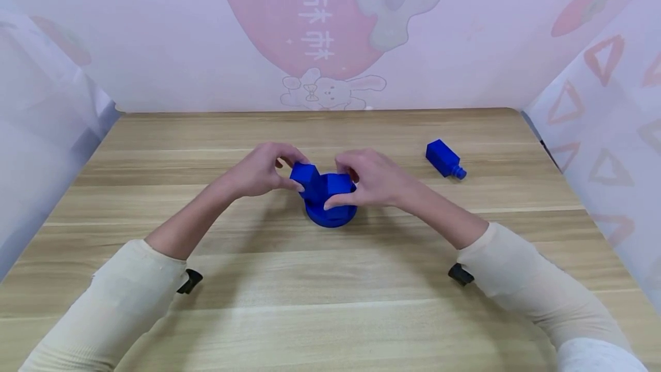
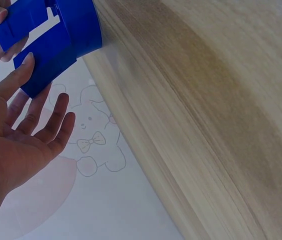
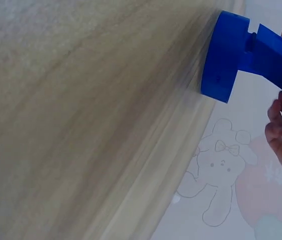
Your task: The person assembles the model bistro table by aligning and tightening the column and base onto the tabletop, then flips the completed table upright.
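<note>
A round blue base (image 1: 330,218) stands on the table in the middle of the head view, with two blue blocks rising from it. My left hand (image 1: 265,172) pinches the left block (image 1: 306,179), which leans outward, between thumb and fingers. On the other side my right hand (image 1: 376,179) holds the right block (image 1: 339,182), thumb in front and fingers behind. From the left wrist, the left hand (image 2: 26,127) has its thumb on the block (image 2: 46,60), beside the base (image 2: 85,27). How the blocks join the base is mostly hidden.
A separate blue rectangular block with a stepped, knob-like end (image 1: 445,159) lies at the back right of the wooden table (image 1: 330,314). A pale printed panel (image 1: 155,45) stands along the table's far edge, with more sheeting at both sides.
</note>
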A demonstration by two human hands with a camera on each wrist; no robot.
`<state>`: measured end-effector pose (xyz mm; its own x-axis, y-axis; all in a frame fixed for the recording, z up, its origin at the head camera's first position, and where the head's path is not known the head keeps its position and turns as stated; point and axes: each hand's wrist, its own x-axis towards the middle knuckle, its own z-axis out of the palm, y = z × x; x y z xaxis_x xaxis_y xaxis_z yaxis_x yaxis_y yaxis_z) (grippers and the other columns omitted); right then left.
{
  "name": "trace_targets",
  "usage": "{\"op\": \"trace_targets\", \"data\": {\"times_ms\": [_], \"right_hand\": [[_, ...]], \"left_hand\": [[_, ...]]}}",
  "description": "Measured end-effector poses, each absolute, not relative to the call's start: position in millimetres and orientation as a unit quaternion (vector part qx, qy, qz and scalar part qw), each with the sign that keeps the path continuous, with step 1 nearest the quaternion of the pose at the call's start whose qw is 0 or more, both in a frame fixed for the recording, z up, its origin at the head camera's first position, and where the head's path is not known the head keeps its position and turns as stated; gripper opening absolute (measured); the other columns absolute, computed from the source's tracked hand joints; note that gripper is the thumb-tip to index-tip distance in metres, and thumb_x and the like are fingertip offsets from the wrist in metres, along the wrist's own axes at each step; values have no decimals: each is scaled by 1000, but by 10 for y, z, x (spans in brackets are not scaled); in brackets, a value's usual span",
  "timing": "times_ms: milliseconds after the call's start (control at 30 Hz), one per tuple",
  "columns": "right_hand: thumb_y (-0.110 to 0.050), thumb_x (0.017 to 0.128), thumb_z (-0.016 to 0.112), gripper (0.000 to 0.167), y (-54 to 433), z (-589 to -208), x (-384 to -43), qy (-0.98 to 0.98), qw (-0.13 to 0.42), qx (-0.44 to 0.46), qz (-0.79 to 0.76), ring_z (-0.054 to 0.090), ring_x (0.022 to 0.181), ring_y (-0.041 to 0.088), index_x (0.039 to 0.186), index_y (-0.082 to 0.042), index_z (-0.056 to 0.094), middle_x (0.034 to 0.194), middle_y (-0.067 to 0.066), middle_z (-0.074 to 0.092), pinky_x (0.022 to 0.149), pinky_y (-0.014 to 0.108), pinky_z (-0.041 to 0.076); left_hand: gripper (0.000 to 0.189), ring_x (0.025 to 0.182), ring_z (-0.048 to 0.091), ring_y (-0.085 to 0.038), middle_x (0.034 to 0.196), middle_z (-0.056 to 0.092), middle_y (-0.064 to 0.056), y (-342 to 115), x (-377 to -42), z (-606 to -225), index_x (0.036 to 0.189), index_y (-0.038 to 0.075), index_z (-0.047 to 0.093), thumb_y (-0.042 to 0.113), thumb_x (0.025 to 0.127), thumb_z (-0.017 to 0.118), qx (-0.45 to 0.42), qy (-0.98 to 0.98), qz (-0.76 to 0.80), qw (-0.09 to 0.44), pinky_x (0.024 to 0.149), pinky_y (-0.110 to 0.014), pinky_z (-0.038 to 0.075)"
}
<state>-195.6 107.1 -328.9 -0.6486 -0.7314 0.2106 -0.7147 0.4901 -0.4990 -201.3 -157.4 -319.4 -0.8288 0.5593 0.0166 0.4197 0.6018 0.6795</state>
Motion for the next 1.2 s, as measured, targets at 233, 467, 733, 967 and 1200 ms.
{"op": "trace_targets", "data": {"times_ms": [233,467,733,967,1200], "right_hand": [[-30,85,88,54,1165,-3289,-1997,827,91,-445,-331,58,78,21,127,-4,66,88,2,63,71,42,54],[-17,94,72,58,1294,-3239,-2050,774,154,-514,-336,55,88,24,149,-7,55,116,6,62,69,49,50],[-9,92,79,37,1334,-3247,-2115,778,140,-489,-369,55,84,20,127,-3,68,99,2,63,70,41,48],[-13,84,88,36,1334,-3248,-2108,793,114,-469,-373,59,78,24,111,-2,68,90,4,65,66,36,45],[-18,75,96,42,1358,-3270,-2115,797,112,-465,-368,61,77,32,99,-6,63,85,12,64,66,36,44]], "left_hand": [[39,101,65,-30,105,75,-11,-1570,-2008,-3185,116,-1,75,4,80,89,275,889,352,101,93,-52,50],[38,102,65,-30,106,75,-11,-1566,-2010,-3185,116,0,75,3,81,88,281,888,350,102,93,-53,51],[39,101,64,-29,106,75,-12,-1564,-2006,-3174,117,-1,75,4,80,89,275,889,351,101,92,-52,50],[38,99,65,-29,104,75,-11,-1560,-2006,-3169,115,-1,75,4,80,89,278,887,354,100,91,-52,50],[38,100,64,-31,104,75,-12,-1556,-2004,-3165,115,-2,75,7,81,89,272,889,354,104,94,-54,50]]}}
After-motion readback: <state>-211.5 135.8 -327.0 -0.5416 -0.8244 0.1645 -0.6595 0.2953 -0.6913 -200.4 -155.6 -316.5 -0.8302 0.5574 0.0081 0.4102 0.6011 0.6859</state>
